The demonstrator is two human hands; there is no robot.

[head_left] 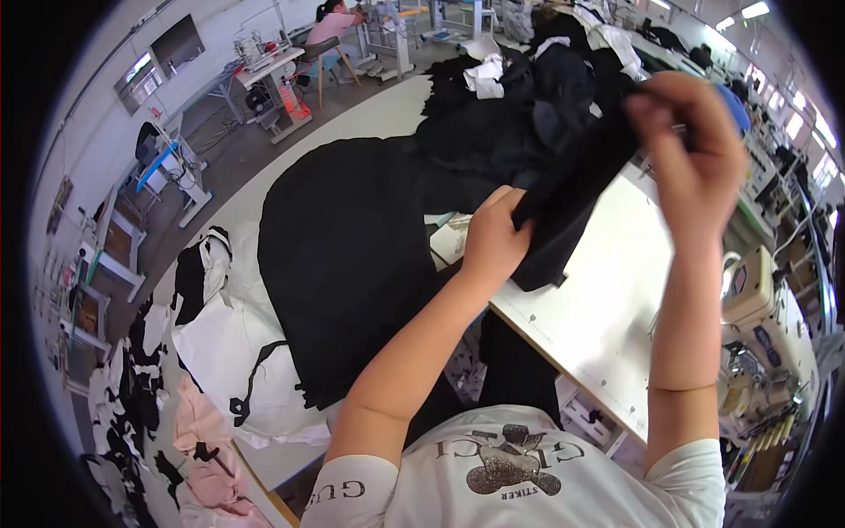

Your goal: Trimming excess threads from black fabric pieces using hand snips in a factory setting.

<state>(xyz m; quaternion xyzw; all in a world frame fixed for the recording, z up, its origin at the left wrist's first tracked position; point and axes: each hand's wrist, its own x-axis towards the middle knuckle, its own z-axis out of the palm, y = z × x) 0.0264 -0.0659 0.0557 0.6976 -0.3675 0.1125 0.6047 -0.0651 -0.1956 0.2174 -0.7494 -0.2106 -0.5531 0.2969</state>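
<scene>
A folded piece of black fabric (pixel 576 198) is stretched slantwise between my two hands, above the white sewing table. My left hand (pixel 497 233) grips its lower left part, thumb and fingers closed round the edge. Higher up and to the right, my right hand (pixel 691 128) pinches the upper end; it is somewhat blurred. Left of my left hand lies a large flat black fabric panel (pixel 343 255) with a rounded upper edge. Behind the held piece, a heap of black fabric (pixel 493 123) spreads over the table.
The white tabletop (pixel 607 290) extends under my right arm, with a sewing machine (pixel 748 286) at the right. White fabric (pixel 242 352) lies at the left, and black, white and pink scraps (pixel 207 436) are piled beyond the table edge. A person (pixel 330 26) sits at another machine far back.
</scene>
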